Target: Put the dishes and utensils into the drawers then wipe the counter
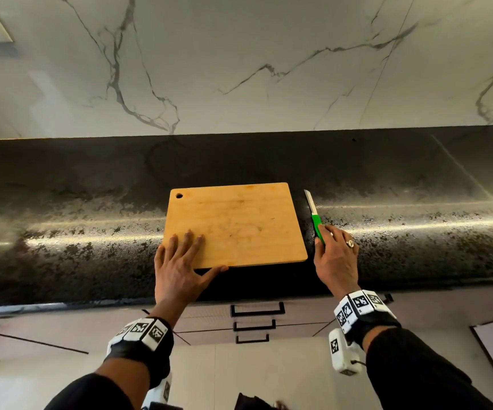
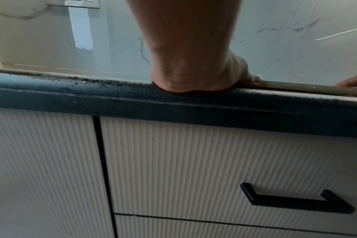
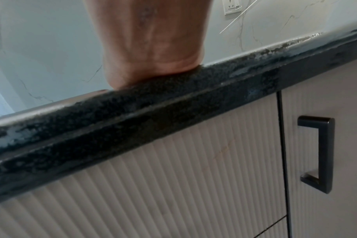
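On counter (image 1: 91,232): L hand (image 1: 180,261) flat on board (image 1: 239,223), R hand (image 1: 335,255) gripping knife (image 1: 315,217)

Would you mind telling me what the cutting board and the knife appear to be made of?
Cutting board: looks like wood or bamboo, matte tan with faint grain and scuffs. Knife: pale blade, likely metal or ceramic; glossy green handle, probably plastic.

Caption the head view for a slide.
Left hand flat on rectangular wooden cutting board; right hand at green-handled knife on black speckled counter.
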The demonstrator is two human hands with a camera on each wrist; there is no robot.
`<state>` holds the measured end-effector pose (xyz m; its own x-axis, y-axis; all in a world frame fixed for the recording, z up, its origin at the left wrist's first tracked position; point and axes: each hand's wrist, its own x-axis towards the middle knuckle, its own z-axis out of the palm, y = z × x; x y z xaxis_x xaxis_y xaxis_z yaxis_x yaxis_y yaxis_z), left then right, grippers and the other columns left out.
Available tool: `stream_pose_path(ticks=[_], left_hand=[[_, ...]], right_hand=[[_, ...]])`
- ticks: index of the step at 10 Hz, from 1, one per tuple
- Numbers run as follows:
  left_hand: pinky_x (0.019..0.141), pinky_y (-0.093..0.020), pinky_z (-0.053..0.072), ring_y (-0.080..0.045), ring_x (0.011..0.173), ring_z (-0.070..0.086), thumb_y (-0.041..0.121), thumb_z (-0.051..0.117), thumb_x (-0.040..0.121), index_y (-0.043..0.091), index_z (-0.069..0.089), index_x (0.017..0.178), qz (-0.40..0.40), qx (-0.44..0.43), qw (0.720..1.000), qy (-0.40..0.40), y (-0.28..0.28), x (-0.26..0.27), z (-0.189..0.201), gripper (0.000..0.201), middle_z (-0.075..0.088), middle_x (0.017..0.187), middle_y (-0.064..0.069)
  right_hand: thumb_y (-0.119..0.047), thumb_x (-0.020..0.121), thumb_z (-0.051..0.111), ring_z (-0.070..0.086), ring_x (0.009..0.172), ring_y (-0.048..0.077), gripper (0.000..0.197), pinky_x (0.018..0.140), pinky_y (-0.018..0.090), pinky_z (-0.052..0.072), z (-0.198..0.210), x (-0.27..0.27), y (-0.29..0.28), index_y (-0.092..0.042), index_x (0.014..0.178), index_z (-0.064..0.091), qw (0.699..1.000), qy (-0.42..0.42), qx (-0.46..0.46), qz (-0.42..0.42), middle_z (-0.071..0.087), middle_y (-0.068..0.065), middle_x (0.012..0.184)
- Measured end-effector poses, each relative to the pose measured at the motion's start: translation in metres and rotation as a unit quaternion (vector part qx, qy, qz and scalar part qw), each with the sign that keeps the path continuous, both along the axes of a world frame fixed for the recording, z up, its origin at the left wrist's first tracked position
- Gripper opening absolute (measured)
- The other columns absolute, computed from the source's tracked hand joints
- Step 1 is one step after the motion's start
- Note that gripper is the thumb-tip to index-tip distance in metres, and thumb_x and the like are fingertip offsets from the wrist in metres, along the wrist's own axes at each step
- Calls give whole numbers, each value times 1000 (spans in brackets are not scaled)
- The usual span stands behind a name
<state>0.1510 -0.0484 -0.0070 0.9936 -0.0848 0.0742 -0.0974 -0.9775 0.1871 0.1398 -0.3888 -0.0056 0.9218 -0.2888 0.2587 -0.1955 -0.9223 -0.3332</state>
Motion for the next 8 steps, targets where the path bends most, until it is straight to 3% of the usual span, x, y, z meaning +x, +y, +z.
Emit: stream_pose_path(ticks=[2,4,5,6,7,8], left_hand=[[121,-45,7,-21,150,10,100,22,65,38,31,150,6,-11,1000,1,-1,1,3,105,19,162,9],[121,-45,5,-21,151,10,101,21,64,38,31,150,7,-3,1000,6,-2,0,7,108,18,162,9],[121,-51,-1,-24,151,7,99,16,67,36,28,152,-4,17,999,27,-3,-3,14,107,18,162,5],[119,-55,-4,-28,151,2,93,13,75,31,24,154,-40,70,997,-12,-5,-1,25,101,19,162,1],[120,-56,-3,-30,150,-9,86,13,84,28,9,157,-78,77,990,-85,-7,35,65,94,7,164,-5],[120,-55,-4,-30,149,-14,84,13,85,27,0,157,-76,90,981,-152,-8,58,103,93,-5,164,-8]], right_hand=[[-26,98,49,46,119,22,37,98,44,38,0,-1,-2,-16,133,53,1000,11,8,8,53,3,130],[-43,99,41,41,131,27,51,105,49,33,-2,2,0,-15,142,41,999,13,31,11,45,6,143],[-47,100,34,21,145,32,56,112,50,23,0,1,0,-15,146,37,1000,6,-11,3,26,6,158],[-48,100,32,2,150,31,59,119,47,12,18,4,-1,-14,148,33,997,-41,-65,24,10,7,163],[-50,100,30,-13,149,31,64,121,50,4,53,33,13,-12,152,25,992,-62,-86,65,-3,9,163],[-51,99,30,-16,148,32,64,121,51,4,82,52,20,-16,153,24,985,-90,-102,107,-5,9,163]])
